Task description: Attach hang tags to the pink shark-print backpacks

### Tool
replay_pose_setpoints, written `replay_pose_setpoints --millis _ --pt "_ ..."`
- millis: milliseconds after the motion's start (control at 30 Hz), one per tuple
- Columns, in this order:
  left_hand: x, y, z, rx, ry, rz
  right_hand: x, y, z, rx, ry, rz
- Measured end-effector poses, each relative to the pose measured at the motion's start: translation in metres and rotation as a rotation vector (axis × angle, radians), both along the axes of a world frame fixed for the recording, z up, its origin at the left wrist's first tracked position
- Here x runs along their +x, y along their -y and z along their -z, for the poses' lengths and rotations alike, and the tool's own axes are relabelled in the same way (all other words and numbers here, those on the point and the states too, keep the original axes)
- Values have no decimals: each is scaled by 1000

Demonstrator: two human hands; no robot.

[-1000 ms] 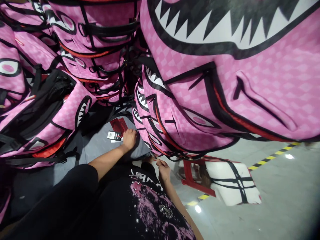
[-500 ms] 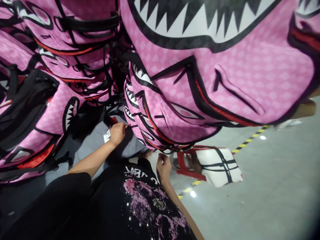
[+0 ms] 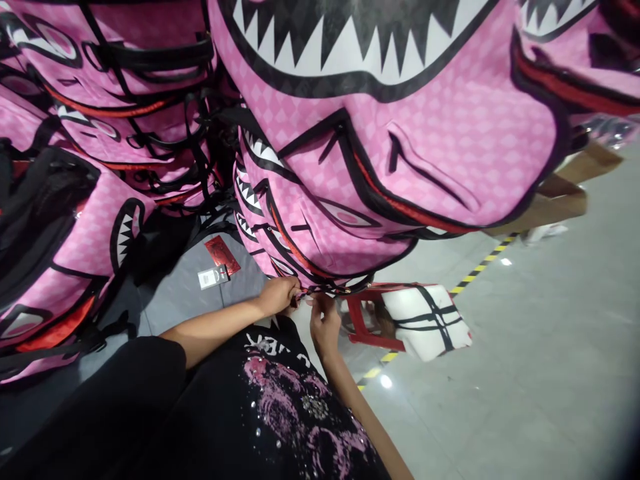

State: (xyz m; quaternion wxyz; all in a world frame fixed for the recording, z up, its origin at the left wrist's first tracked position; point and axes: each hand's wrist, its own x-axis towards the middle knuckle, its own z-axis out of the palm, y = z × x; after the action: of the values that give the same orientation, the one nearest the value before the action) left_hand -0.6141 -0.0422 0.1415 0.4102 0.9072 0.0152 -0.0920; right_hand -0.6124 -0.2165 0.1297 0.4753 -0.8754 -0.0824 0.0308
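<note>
Pink backpacks with a black-and-white shark-mouth print lie in a stack in front of me, with a large backpack (image 3: 440,160) on top. My left hand (image 3: 277,297) is closed, its fingertips pinching the near lower edge of a backpack (image 3: 320,250) under it. Close beside it, my right hand (image 3: 325,327) is also pinched at this edge; what its fingers hold is too small to make out. A red hang tag (image 3: 223,255) and a white label tag (image 3: 213,277) lie on the grey surface (image 3: 173,287) left of my hands.
More pink backpacks (image 3: 145,67) are piled at the left, one backpack (image 3: 85,227) lying nearer with black straps. A red stool (image 3: 357,327) with a white strapped pad (image 3: 420,317) stands on the floor right of me. Brown cardboard (image 3: 555,193) lies behind, beside yellow-black floor tape (image 3: 480,270).
My left hand has moved right from beside the tags to the backpack's edge, uncovering the red tag. My right hand has stayed near that edge. The view has shifted slightly right.
</note>
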Motion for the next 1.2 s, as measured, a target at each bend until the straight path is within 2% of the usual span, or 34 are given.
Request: replay_pose_setpoints --millis 67,133,267,367,533,700,867,967,1067,1200 --pt "4 6 9 -50 -25 -28 1 -1 -1 92 -111 52" --pt "7 13 15 -92 -43 -55 3 -3 -1 113 -158 70" --pt "9 25 23 -188 -75 -72 9 -5 2 87 -194 63" --pt "10 30 27 -259 -101 -69 14 -2 0 -1 -163 47" --pt "8 22 20 -291 -127 -11 19 15 -14 -148 -103 73" --pt "-1 1 4 -269 -134 60 14 31 -21 -156 -192 143" --pt "-6 -10 -9 -330 -134 136 13 32 -16 16 -516 157" --pt "-9 -12 -12 -366 -49 98 17 36 -21 208 -777 86" --pt "-14 -12 -10 -316 103 50 20 44 -32 401 -962 4" --pt "-21 -7 -1 -257 199 71 18 42 -41 588 -1066 -77"
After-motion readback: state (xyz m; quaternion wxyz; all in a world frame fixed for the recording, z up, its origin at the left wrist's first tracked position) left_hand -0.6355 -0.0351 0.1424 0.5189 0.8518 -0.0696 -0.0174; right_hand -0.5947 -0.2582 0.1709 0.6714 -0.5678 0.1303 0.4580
